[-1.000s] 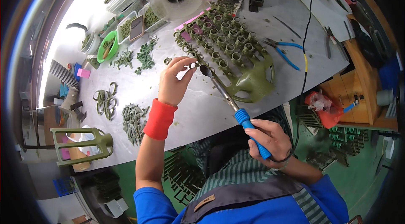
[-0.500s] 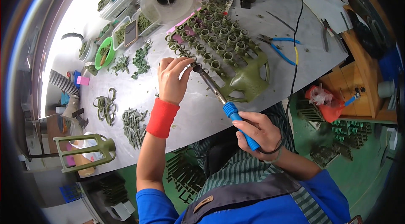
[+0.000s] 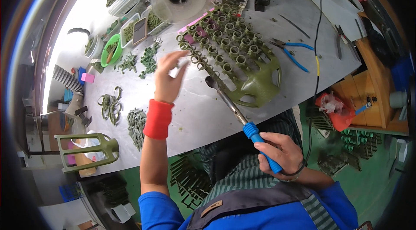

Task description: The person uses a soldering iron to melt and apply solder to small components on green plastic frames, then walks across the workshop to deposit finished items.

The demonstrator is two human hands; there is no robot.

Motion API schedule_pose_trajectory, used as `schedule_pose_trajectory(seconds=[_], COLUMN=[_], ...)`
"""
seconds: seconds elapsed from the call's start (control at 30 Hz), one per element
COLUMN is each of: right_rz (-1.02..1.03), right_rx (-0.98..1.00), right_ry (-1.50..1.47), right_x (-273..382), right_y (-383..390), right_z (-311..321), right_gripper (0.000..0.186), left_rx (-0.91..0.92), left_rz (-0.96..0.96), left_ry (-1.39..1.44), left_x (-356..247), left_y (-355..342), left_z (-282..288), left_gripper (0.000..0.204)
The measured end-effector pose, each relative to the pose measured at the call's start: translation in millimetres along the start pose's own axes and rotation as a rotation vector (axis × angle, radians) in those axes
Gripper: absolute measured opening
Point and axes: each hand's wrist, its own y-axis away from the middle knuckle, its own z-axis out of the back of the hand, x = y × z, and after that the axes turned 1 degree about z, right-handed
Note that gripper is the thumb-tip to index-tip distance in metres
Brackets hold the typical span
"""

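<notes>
A soldering iron (image 3: 234,109) with a blue ribbed handle and a dark, rounded tip is gripped in my right hand (image 3: 281,154). Its tip points up-left, just beside the near-left edge of an olive-green moulded plastic frame (image 3: 260,84). Rows of small olive rings (image 3: 240,59) stand on that frame. My left hand (image 3: 168,76), with a red wristband (image 3: 158,119), hovers left of the rings, slightly blurred. Its thumb and fingers are apart, and I see nothing between them.
Small green parts (image 3: 149,58) and grey-green strips (image 3: 136,128) lie in piles on the left. Behind them are a green bowl (image 3: 113,51), a phone (image 3: 140,30) and a clear round container (image 3: 180,2). Blue-handled pliers (image 3: 294,52) lie right. The iron's cord (image 3: 317,56) hangs down the right side.
My left hand has come away from the iron's tip, moving left, and its fingers have parted. My right hand has drawn the iron back, down and to the right.
</notes>
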Motion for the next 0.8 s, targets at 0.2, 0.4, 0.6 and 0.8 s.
schedule_pose_trajectory(seconds=[0.2,0.4,0.6,0.8], right_rz=[0.012,0.019,0.032,0.038], right_rx=[0.007,0.031,0.053,0.054], right_ry=[0.007,0.008,0.001,-0.022], right_x=[3.0,8.0,7.5,11.5], right_y=[5.8,4.9,2.8,-0.1], right_z=[0.3,0.3,0.8,1.2], right_gripper=[0.036,0.035,0.036,0.036], left_rx=[-0.007,0.002,-0.064,0.009], left_rz=[0.486,0.234,0.456,0.621], left_ry=[0.095,-0.169,-0.001,0.398], left_x=[119.1,129.0,128.2,160.7], left_y=[9.2,16.9,30.0,56.6], left_z=[29.0,-15.0,-2.4,35.7], left_gripper=[0.018,0.043,0.030,0.026])
